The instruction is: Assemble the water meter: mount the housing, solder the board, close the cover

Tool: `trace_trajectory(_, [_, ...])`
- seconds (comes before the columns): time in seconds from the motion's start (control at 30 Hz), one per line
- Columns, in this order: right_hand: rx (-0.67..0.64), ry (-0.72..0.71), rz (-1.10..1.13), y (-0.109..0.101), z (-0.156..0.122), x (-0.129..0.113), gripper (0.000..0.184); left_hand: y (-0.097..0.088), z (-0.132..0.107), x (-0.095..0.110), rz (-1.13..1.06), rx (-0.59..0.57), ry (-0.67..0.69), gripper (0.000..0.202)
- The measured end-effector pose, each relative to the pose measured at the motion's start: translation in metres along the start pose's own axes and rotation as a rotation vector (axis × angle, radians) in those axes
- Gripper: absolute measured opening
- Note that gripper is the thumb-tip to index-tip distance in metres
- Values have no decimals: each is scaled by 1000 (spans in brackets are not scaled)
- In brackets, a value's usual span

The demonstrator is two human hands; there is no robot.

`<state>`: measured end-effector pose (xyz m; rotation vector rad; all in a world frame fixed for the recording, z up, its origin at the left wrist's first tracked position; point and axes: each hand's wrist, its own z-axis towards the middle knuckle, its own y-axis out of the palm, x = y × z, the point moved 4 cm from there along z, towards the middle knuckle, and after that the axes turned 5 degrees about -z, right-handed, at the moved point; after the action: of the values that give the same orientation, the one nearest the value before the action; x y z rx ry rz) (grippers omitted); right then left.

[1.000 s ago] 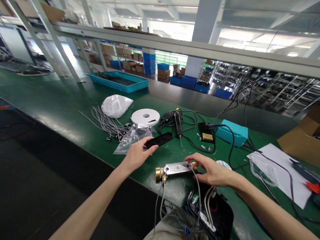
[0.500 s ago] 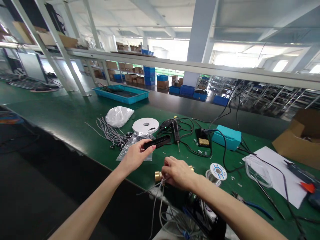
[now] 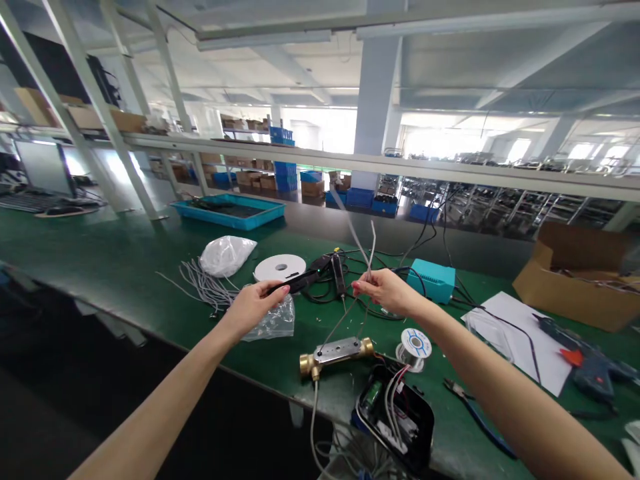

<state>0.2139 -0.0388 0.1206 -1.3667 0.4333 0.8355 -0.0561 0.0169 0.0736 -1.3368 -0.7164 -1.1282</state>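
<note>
My left hand point(image 3: 255, 308) grips a black plastic casing piece point(image 3: 300, 281) above a clear plastic bag point(image 3: 275, 321). My right hand point(image 3: 385, 292) pinches thin grey cables point(image 3: 353, 230) that stick up past my fingers. Lower strands run down to a brass-ended metal pipe body point(image 3: 336, 353), which lies on the green bench mat point(image 3: 310, 393) below and apart from both hands. An open black electronics housing point(image 3: 395, 417) with a circuit board and wires sits near the bench edge, next to a solder wire spool point(image 3: 413, 350).
Behind my hands lie a soldering pen point(image 3: 339, 273), a white tape roll point(image 3: 280, 268), a grey cable bundle point(image 3: 203, 283), and a teal soldering station point(image 3: 431, 280). To the right are pliers point(image 3: 475, 417), a hot glue gun point(image 3: 583, 360), and a cardboard box point(image 3: 575, 280).
My right hand has left the brass-ended body and risen, pulling grey cables upward. The left hand still holds the black piece. The view has tilted upward.
</note>
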Motion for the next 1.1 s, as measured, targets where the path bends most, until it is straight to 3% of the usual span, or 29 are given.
trace_trajectory(0.27, [147, -15, 381, -45, -6, -14, 43, 12, 5, 38, -83, -48, -24, 54])
trace_trajectory(0.5, [292, -39, 505, -67, -13, -21, 44, 12, 18, 64, -225, -101, 4, 46])
trace_trajectory(0.63, [281, -32, 481, -65, -21, -25, 43, 13, 21, 72, -355, -137, -34, 45])
trace_trajectory(0.93, [10, 4, 93, -33, -34, -31, 37, 16, 22, 75, -641, -130, -204, 45])
trace_trajectory(1.1, [62, 9, 109, -30, -36, -32, 36, 15, 21, 73, -692, -118, -196, 41])
